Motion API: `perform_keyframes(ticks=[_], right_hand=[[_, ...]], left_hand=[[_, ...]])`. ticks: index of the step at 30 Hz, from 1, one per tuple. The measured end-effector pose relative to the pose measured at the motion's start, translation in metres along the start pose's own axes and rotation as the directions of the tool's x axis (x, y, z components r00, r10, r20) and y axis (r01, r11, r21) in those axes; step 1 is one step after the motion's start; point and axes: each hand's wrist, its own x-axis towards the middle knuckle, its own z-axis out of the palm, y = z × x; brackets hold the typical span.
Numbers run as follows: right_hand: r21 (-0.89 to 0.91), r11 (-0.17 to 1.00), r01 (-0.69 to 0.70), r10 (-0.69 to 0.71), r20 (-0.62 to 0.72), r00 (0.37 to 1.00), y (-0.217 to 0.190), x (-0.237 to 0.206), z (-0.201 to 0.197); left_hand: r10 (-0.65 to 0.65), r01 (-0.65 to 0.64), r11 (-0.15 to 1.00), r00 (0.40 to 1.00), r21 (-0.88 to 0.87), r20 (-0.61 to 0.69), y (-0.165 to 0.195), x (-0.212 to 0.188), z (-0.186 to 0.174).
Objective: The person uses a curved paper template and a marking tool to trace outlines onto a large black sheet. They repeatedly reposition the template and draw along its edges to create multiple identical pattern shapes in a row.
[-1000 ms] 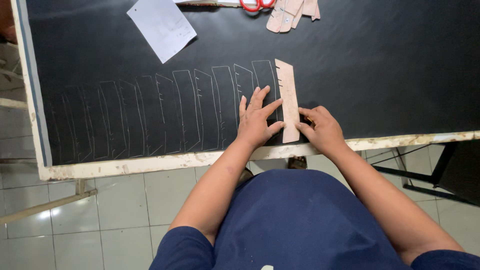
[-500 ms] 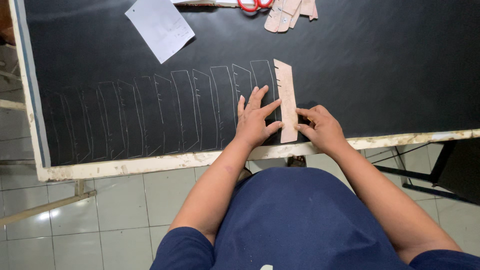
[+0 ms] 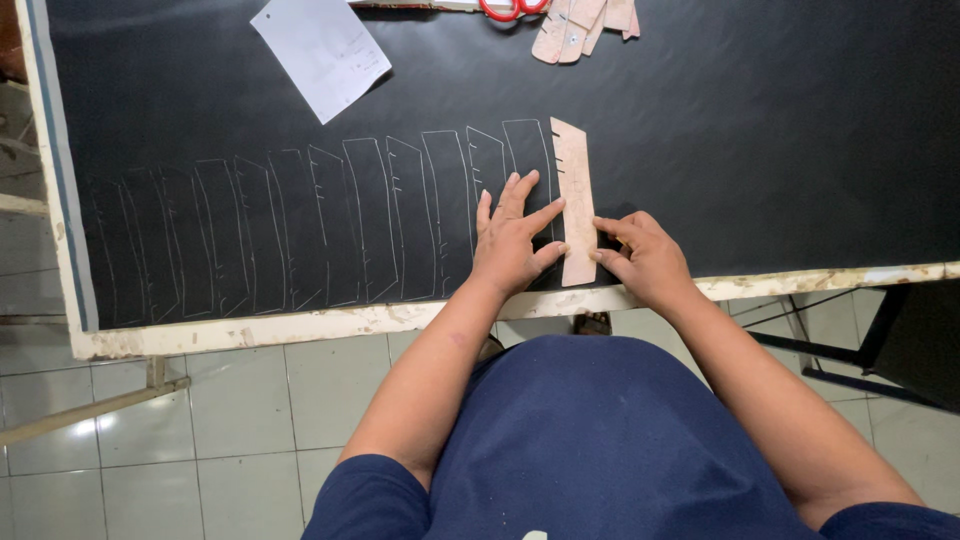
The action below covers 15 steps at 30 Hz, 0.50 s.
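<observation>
outlines (image 3: 330,225) chalked left of template | left hand (image 3: 512,240) flat, fingers spread, pressing template (image 3: 575,200) edge as before | right hand (image 3: 645,258) fingertips pinching its lower right; template unmoved, held steady on sheet (image 3: 800,130)

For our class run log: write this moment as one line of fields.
left hand: flat, pinning cardboard template | right hand: at template's right edge | surface: black sheet | chalk outlines: row left of template
</observation>
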Motion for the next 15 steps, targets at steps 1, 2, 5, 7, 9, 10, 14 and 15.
perform_keyframes(ticks=[1, 2, 5, 7, 9, 10, 14, 15], right_hand=[[-0.004, 1.0, 0.005, -0.005, -0.002, 1.0, 0.0, 0.0, 0.0], [-0.012, 1.0, 0.003, -0.003, -0.002, 1.0, 0.0, 0.0, 0.0], [-0.015, 1.0, -0.001, 0.001, -0.006, 1.0, 0.0, -0.001, 0.001], [0.006, 1.0, 0.0, 0.0, -0.011, 1.0, -0.001, -0.001, 0.001], [-0.008, 1.0, 0.023, -0.024, -0.022, 0.999, 0.0, -0.002, 0.001], [-0.015, 0.999, 0.035, -0.035, -0.027, 0.999, 0.0, -0.001, 0.002], [-0.017, 0.999, 0.037, -0.038, -0.044, 0.998, 0.002, -0.002, 0.003], [-0.016, 0.999, 0.039, -0.039, -0.044, 0.998, 0.003, -0.002, 0.003]], left_hand=[[0.0, 0.0, 1.0, 1.0, 0.001, 0.001, 0.0, 0.0, 0.0], [0.0, 0.0, 1.0, 1.0, 0.001, 0.002, 0.0, 0.0, 0.0], [0.022, -0.022, 1.0, 1.0, 0.011, -0.017, -0.001, -0.001, 0.002], [0.057, -0.056, 0.998, 0.998, 0.039, -0.034, -0.002, -0.003, 0.005], [0.105, -0.101, 0.991, 0.993, 0.083, -0.046, -0.001, -0.008, 0.01], [0.133, -0.126, 0.986, 0.99, 0.105, -0.056, 0.0, -0.011, 0.013], [0.229, -0.22, 0.969, 0.97, 0.11, -0.079, -0.002, -0.018, 0.02], [0.248, -0.241, 0.966, 0.965, 0.09, -0.083, -0.003, -0.019, 0.019]])
